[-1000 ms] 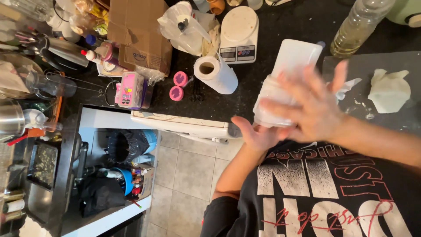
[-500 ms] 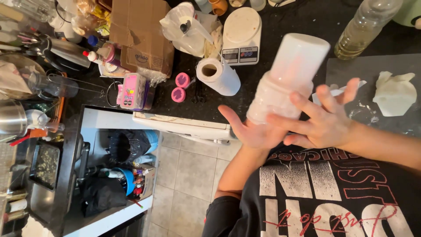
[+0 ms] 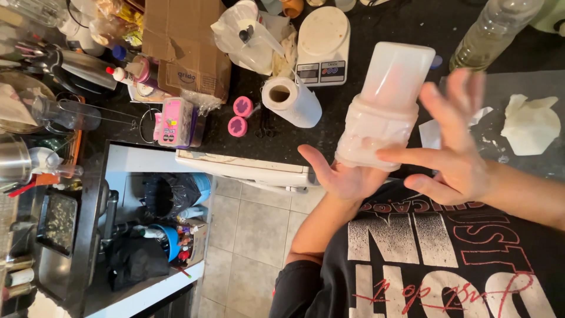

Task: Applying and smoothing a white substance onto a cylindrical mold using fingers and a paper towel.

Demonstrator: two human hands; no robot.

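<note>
A tall white plastic container (image 3: 385,100), its lower half wrapped in cloudy film, stands upright on my left hand (image 3: 341,176), which lies palm up under its base with the thumb out to the left. My right hand (image 3: 456,150) is at the container's right side, fingers spread and slightly blurred. Its index finger touches the container's lower edge. Both hands are held over the front edge of a black counter (image 3: 359,118), above my black printed shirt.
On the counter are a paper towel roll (image 3: 292,101), a white kitchen scale (image 3: 323,44), a cardboard box (image 3: 188,47), a clear bottle (image 3: 491,29), two pink round lids (image 3: 240,116) and a white lump (image 3: 532,125) on a grey mat. Tiled floor (image 3: 253,224) lies below left.
My right hand came off the front of the container and moved to its right side. The container went from tilted to upright on my left palm.
</note>
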